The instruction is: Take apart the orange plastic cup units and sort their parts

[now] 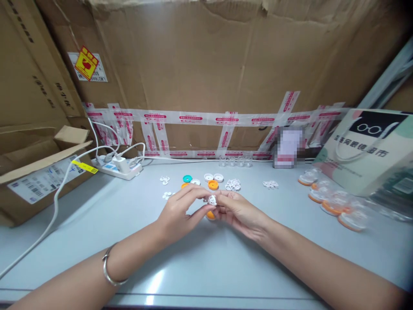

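Between the fingertips of both hands is a small white openwork plastic piece. My left hand pinches it from the left with thumb and index finger. My right hand grips it from the right, its fingers curled and partly hidden. Just below the fingertips an orange round cap lies on the table, partly covered by the hands. Beyond them are another orange cap, a teal cap and white caps. A pile of white openwork pieces lies behind my right hand.
Small white lobed pieces lie at left, more white bits at right. Clear cups line the back; domed clear-and-orange assemblies stand right beside a paper bag. A power strip, cable and open carton occupy the left.
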